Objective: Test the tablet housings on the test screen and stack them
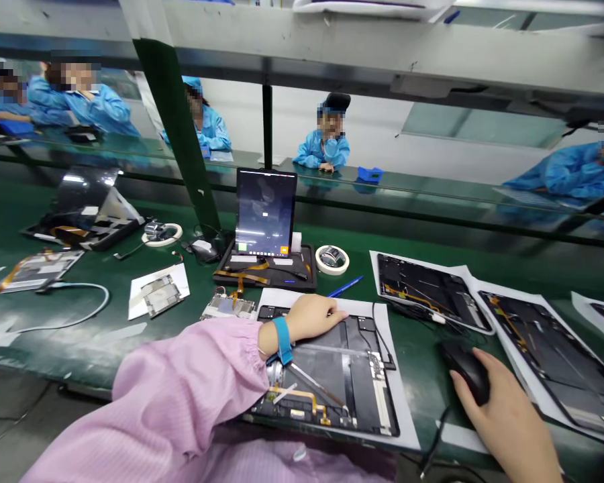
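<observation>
"Where's the work lying?"

"At lower centre of the frame: an opened tablet housing [327,376], interior up, on a white paper sheet [400,396] on the green counter [423,362]. An amber flex cable [296,397] crosses its lower left."

"And the hands?"

"The person's left hand [312,316] lies open and relaxed, palm down, its fingers along the housing's top edge. It grasps nothing. The right hand [503,409], at lower right, is curled over a black computer mouse [466,369], holding it."

"How's the arm posed?"

"The left forearm reaches in from the lower left in a pink sleeve [181,382], with a blue wrist strap [282,340] at the cuff."

"Is that good handling?"

"It looks sound: a flat, light hand at the edge steadies the housing and stays off the flex cable, and the strap is on the wrist."

"What's nearby?"

"Above the housing sit a tablet [266,212] propped upright, a tape roll [332,259] and a blue pen [345,286]. Another opened tablet housing [427,292] lies to the right."
</observation>
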Demonstrator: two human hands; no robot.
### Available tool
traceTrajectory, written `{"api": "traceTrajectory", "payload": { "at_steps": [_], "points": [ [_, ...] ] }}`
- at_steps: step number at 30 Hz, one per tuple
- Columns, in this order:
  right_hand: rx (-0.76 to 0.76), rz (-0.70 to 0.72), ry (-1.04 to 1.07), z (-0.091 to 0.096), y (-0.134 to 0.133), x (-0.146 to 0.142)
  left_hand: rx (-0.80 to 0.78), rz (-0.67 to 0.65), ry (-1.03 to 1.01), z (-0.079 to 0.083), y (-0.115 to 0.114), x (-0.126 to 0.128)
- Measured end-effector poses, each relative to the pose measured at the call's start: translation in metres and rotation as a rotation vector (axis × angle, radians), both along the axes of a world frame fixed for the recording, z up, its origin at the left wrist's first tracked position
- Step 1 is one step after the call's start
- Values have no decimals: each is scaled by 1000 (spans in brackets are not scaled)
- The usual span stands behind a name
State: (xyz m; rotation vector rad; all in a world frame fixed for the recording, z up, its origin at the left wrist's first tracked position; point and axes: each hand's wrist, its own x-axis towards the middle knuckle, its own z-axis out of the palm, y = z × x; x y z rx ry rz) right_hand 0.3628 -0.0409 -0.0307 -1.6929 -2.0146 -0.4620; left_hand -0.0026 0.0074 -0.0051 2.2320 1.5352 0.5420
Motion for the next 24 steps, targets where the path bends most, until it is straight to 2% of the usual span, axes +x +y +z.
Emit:
{"api": "traceTrajectory", "payload": {
  "at_steps": [11, 14, 15, 17, 20, 22, 24],
  "points": [
    [-55, 49, -7, 0, 0, 1, -13, 9, 6, 4, -2, 0],
    [45, 47, -15, 7, -3, -9, -13, 9, -1, 3, -2, 0],
    [79, 82, -20, 12, -5, -18, -14, 9, -1, 3, -2, 0],
    [78, 249, -60, 22, -10, -43, -11, 7, 4, 2, -2, 0],
    [-67, 569, -180, 37, -11, -87, 4, 4, 14, 1, -1, 0],
    [-141, 658, -215, 44, -7, -109, 10, 6, 18, 0, 0, -1],
    [-206, 703, -202, 48, -1, -117, 10, 6, 15, 0, 0, -1]
  ]
}}
